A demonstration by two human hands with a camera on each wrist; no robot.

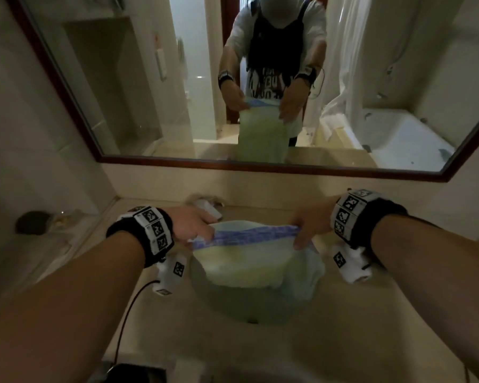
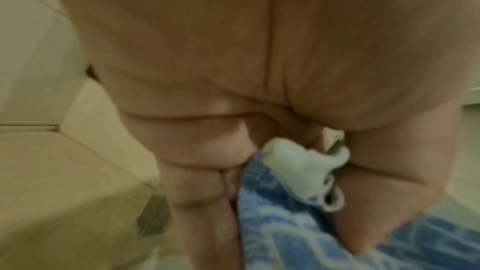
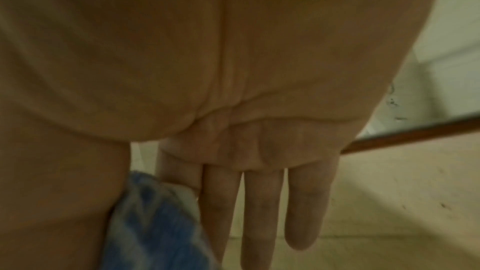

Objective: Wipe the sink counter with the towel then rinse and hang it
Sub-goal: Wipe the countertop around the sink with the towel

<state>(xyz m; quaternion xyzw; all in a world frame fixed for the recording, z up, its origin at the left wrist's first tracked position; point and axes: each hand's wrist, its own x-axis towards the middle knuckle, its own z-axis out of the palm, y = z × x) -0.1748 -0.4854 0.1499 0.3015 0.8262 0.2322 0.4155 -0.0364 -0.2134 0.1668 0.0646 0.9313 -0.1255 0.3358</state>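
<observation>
A pale green towel (image 1: 246,268) with a blue patterned border (image 1: 244,235) hangs stretched above the sink basin (image 1: 249,308). My left hand (image 1: 198,229) grips the border's left corner, and my right hand (image 1: 306,230) pinches the right corner between thumb and forefinger. In the left wrist view the curled fingers (image 2: 197,190) hold the blue border (image 2: 280,223) together with a white hanging loop (image 2: 306,169). In the right wrist view the thumb (image 3: 64,202) presses the blue cloth (image 3: 153,225) while the other fingers (image 3: 262,208) point straight down. The towel's lower part droops into the basin.
The beige sink counter (image 1: 371,313) surrounds the basin, with a faucet (image 1: 208,207) behind my left hand. A dark round object (image 1: 32,222) sits on the counter's far left. A framed mirror (image 1: 260,78) above reflects a person and a white bathtub (image 1: 404,139).
</observation>
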